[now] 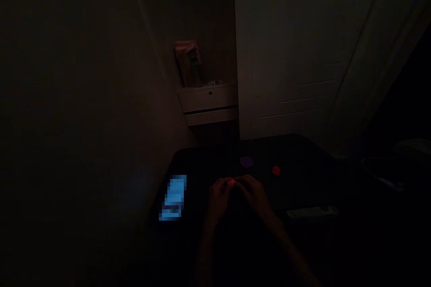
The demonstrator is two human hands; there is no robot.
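Over a dark table point(208, 161), my left hand point(218, 192) and my right hand point(252, 190) meet at the fingertips. Between them both pinch a small red lump point(231, 182), mostly covered by the fingers; its kind is too dim to make out. Just beyond my right hand, a dull purple round piece point(246, 162) lies on the tabletop. Farther right sits another bright red lump point(276, 171), apart from both hands.
A lit blue screen point(173, 197), blurred into blocks, lies left of my hands. Behind the table stand a drawer unit point(210, 98) holding a box and a bottle point(195, 71), and a pale cupboard door point(286, 54). Near the right front edge lies a flat pale item point(312, 212).
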